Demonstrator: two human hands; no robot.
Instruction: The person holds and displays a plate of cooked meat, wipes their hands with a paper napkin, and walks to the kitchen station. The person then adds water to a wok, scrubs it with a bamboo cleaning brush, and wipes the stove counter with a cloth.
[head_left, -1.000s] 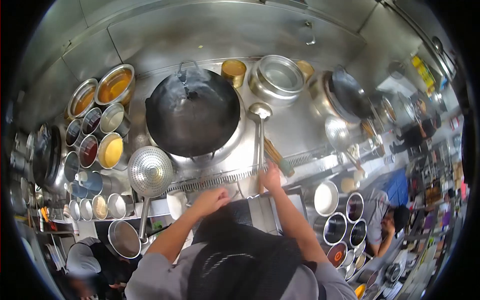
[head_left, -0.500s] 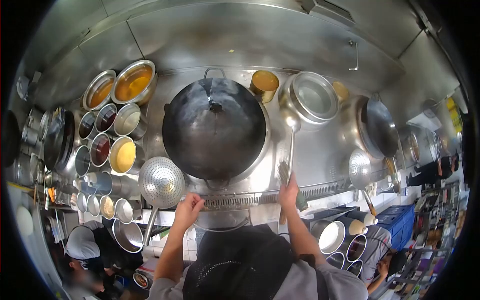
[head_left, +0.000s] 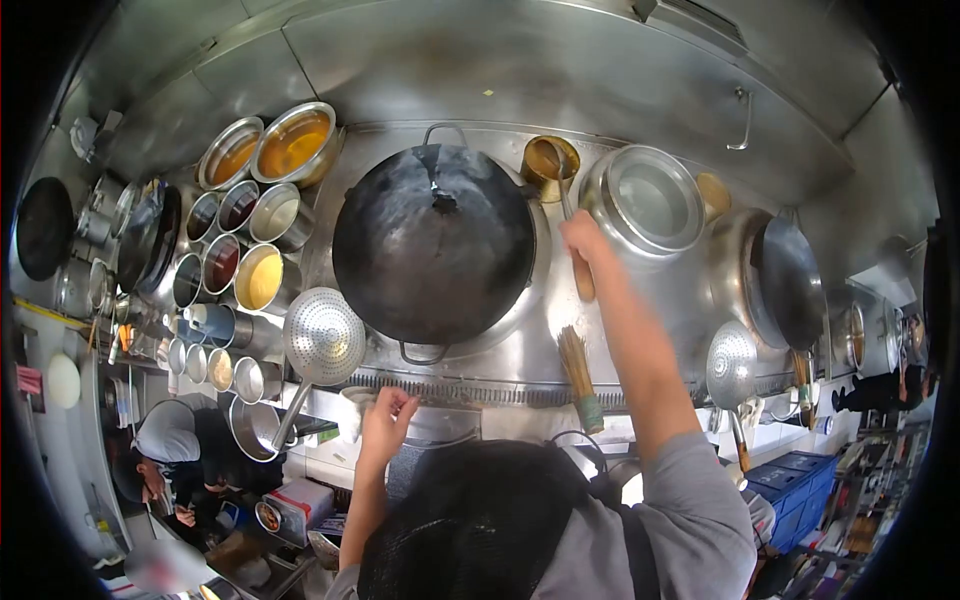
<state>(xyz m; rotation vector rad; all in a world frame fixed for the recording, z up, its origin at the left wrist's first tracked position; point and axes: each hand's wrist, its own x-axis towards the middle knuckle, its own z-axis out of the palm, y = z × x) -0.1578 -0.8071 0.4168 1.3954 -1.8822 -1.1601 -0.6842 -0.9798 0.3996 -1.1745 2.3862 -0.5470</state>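
Note:
My right hand is closed round the handle of a ladle. The ladle's head is down in an oil tin behind the stove, so its bowl is mostly hidden. My left hand hangs near the counter's front edge with its fingers curled and nothing visible in them. Between my arms and the tin sits a big black wok with a dark spot near its far side. A perforated skimmer lies to the left, close to my left hand. The bristle brush rests below my right forearm.
Metal pots of sauces and seasonings crowd the left side, with two bowls of orange liquid behind them. A lidded-looking steel pot of water stands right of the tin. Another wok and skimmer are farther right. People work at the lower left.
My right hand has moved forward from the counter's front edge, bringing the ladle's head into the oil tin. The brush now lies apart from that hand. My left hand has hardly moved.

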